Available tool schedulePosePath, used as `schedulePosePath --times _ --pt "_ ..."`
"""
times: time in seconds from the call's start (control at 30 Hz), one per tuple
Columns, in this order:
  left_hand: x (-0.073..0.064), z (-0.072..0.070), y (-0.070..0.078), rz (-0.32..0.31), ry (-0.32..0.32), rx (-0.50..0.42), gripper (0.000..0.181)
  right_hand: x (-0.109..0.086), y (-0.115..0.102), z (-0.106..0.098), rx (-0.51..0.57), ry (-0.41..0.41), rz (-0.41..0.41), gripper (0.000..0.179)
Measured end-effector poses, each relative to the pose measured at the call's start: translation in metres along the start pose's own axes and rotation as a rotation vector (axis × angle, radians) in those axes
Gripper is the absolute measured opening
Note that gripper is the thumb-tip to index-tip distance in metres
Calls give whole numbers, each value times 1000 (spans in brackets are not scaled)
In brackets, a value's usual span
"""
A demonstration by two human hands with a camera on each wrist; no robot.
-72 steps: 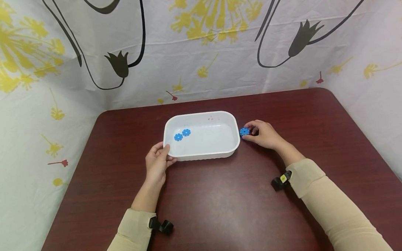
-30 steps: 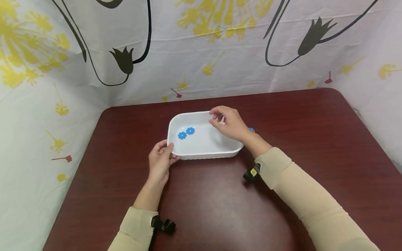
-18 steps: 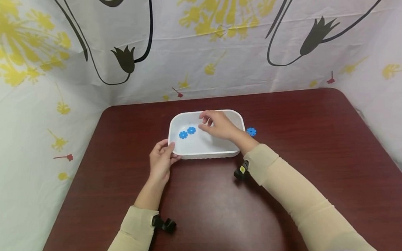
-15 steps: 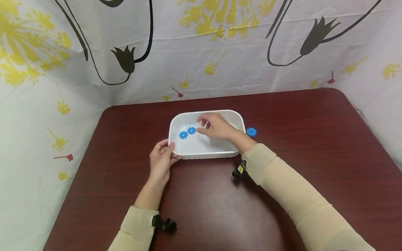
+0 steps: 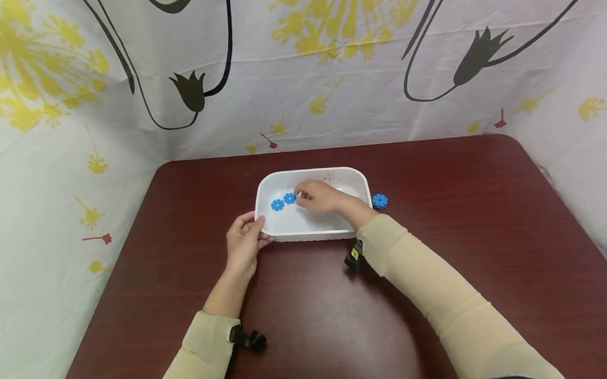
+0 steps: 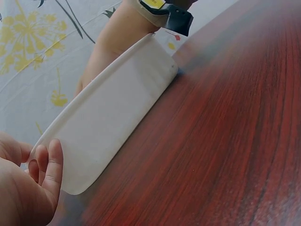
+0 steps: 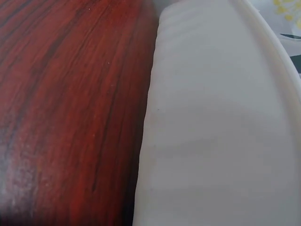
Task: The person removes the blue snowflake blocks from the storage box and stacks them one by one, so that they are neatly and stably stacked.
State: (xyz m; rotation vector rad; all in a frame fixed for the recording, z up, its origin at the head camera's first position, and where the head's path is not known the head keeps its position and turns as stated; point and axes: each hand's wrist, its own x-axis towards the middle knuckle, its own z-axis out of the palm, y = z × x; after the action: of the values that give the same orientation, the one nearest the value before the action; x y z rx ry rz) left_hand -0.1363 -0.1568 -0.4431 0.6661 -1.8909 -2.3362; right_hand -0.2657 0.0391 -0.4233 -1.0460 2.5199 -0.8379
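Note:
A white plastic tray (image 5: 314, 234) with high sides stands on the table. My left hand (image 5: 242, 246) grips its near left corner, thumb over the rim and fingers against the outer wall (image 6: 108, 113). Inside lie two blue notched discs, like snowflake building pieces: a left disc (image 5: 277, 205) and a right disc (image 5: 290, 198). My right hand (image 5: 323, 197) reaches over the tray, its bent fingertips and thumb apart at the right disc's edge. More blue notched discs (image 5: 379, 201), apparently stacked, sit outside against the tray's right end. The right wrist view shows the tray's outer wall, not the hand.
The dark red-brown wooden table (image 5: 299, 306) runs back to a patterned white cloth (image 5: 336, 118) that hangs behind and at the sides. Black wrist cameras hang below both sleeves, the right camera (image 5: 353, 255) near the tray's front wall.
My right hand has let go of the blue disc at the tray's right end and moved left over the tray, down to the right disc inside. The left hand keeps its grip.

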Motion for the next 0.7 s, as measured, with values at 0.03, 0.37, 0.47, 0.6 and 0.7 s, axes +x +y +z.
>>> schedulePosePath --times 0.03,0.37,0.47,0.6,0.7 --pt "0 0 0 0 -1 1 36 1 0 1 -13 -8 -4 31" --pt "-2 -1 0 12 -12 -10 35 2 -2 9 -108 -77 20 45" --pt "-2 -2 0 15 -13 -21 35 1 -4 10 -135 -128 73 51" --pt "-2 -1 0 16 -12 -23 35 -1 -6 9 -172 -129 104 50" --pt "-2 0 0 14 -15 -20 35 -3 -4 8 -169 -64 116 38"
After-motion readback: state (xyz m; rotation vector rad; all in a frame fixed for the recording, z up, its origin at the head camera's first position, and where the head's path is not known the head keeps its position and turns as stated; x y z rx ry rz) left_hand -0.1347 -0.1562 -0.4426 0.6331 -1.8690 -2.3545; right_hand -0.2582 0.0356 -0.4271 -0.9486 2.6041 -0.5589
